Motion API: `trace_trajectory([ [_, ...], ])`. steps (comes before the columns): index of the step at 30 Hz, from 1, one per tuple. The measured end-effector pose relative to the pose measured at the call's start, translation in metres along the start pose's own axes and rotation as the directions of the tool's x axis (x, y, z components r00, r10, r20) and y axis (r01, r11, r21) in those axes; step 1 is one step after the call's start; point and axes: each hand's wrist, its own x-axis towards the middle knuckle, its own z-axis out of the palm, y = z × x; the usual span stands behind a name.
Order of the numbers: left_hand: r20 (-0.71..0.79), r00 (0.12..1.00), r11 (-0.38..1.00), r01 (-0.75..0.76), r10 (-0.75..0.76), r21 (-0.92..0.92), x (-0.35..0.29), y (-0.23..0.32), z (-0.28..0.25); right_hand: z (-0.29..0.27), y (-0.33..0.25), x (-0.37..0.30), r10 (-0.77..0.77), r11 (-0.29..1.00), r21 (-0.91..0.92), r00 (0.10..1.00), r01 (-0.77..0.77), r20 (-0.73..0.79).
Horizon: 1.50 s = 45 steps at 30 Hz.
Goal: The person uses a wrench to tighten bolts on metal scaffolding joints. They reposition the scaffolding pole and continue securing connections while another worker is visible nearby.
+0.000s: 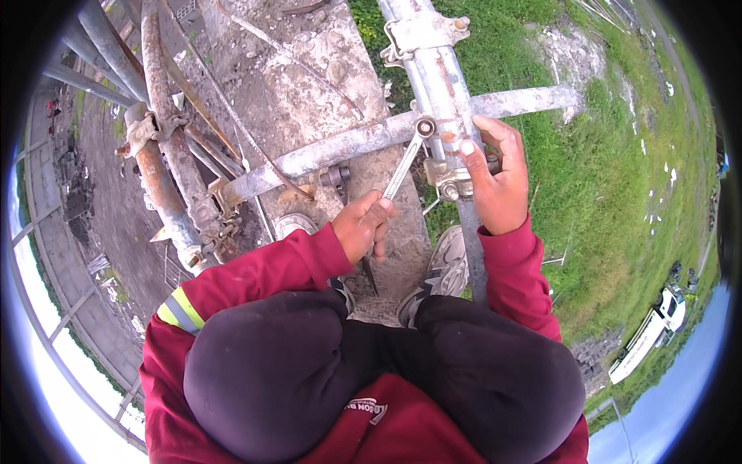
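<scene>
left hand (363, 228): fingers gripping the plain end of the wrench, likely for reach and leverage, keeping the knuckles well apart from the metal joint.
wrench (402, 170): slants up and rightward from that hand, its ring end at the left edge of the thick pipe (444, 85); whether the ring sits on a nut, i cannot tell.
right hand (501, 189): thumb and fingers spread, wrapped around nothing, at the thick pipe's right side; perhaps there to steady or feel it, though contact is unclear.
cross pipe (340, 151): runs past the thick pipe near the ring end.
lower clamp (450, 185): sits around the thick pipe just below the crossing, presumably to lock it in place.
dark socket tool (335, 178): near the left hand, partly hidden behind it.
shoes (448, 259): set apart on the concrete ledge (309, 69), probably for balance.
</scene>
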Motion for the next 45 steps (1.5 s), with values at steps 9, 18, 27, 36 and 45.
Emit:
trace_trajectory([
  [9,0.067,0.986,-0.190,-0.037,0.156,0.981,0.040,0.135,-0.084,0.004,0.007,0.002,-0.018,0.998,0.055,1.000,0.019,-0.014],
  [18,0.619,0.474,-0.470,-0.403,0.627,0.785,0.088,0.185,-0.115,0.002,0.008,0.001,-0.018,1.000,0.013,1.000,0.019,-0.008],
  [27,-0.024,0.900,0.218,-0.079,0.435,0.973,-0.013,0.083,-0.086,0.001,0.014,0.001,0.011,0.995,0.102,1.000,-0.012,0.003],
  [36,-0.106,0.991,0.812,-0.002,0.079,0.584,-0.014,0.023,-0.021,0.002,0.013,0.001,-0.043,0.999,0.029,0.999,0.044,-0.015],
  [45,-0.110,0.994,0.956,0.033,-0.001,0.290,-0.002,0.000,0.007,0.001,0.010,0.000,-0.007,0.996,0.086,1.000,0.008,-0.001],
])
